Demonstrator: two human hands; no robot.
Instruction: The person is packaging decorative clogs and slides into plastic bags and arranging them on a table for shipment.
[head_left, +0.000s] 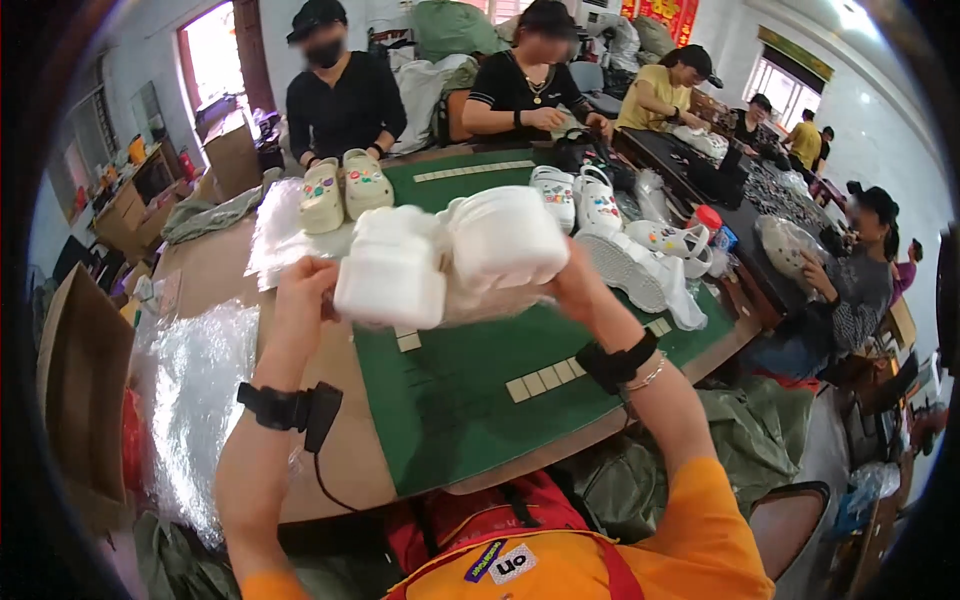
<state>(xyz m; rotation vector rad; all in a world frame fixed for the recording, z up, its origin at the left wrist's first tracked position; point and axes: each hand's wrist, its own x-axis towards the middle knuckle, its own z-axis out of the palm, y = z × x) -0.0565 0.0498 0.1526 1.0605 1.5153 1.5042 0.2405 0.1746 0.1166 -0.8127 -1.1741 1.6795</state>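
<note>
2 white clogs (455,262) are held up above the green table (450,400). One is gripped by the left hand (303,292), the other by the right hand (572,283).

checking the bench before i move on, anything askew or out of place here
Nothing looks damaged or spilled. The left hand and right hand hold up a pair of white clogs above the green mat. More white clogs lie tumbled at the mat's right edge, some on their sides, and clear plastic bags sprawl over the table's left end.
</note>
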